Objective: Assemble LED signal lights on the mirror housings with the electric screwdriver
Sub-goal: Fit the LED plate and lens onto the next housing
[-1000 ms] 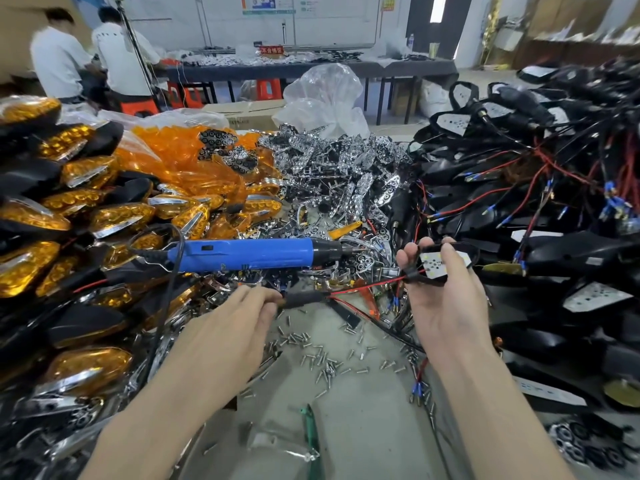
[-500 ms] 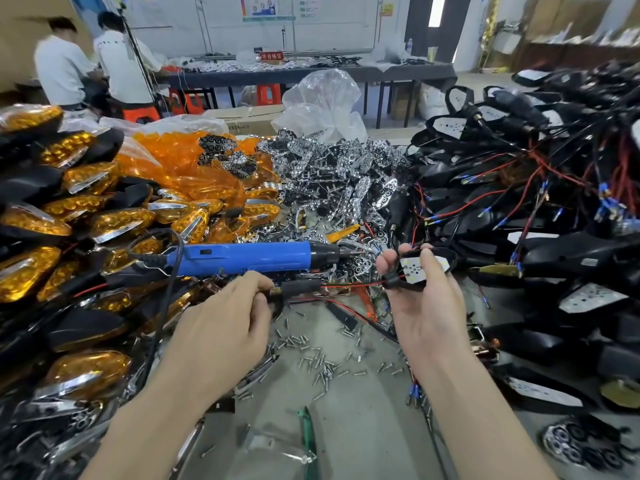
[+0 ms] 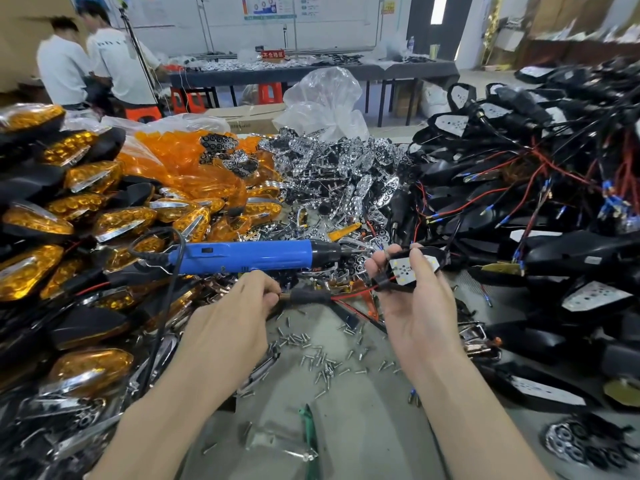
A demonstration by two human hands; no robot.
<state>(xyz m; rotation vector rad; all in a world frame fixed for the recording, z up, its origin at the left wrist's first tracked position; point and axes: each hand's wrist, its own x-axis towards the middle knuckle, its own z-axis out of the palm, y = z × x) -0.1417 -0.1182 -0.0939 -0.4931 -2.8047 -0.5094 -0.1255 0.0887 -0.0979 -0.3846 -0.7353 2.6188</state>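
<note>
My right hand point(image 3: 414, 306) grips a small black housing point(image 3: 420, 263) with a white LED board facing me. A red wire runs from the housing leftward to a black stem point(image 3: 310, 296). My left hand point(image 3: 230, 323) pinches the left end of that stem. The blue electric screwdriver point(image 3: 246, 256) lies on the parts just behind my left hand, tip pointing right toward the housing; neither hand touches it. Loose screws point(image 3: 320, 355) lie scattered on the grey table between my forearms.
Finished amber signal lights point(image 3: 69, 209) are piled at the left, with orange lenses point(image 3: 194, 168) behind. Chrome reflectors point(image 3: 332, 174) heap in the middle. Black housings with red wires point(image 3: 540, 202) fill the right. Two people stand at the far left back.
Both hands have shifted slightly left with the housing and its stem. The right hand has drawn the housing closer to the screwdriver tip. The screwdriver has not moved.
</note>
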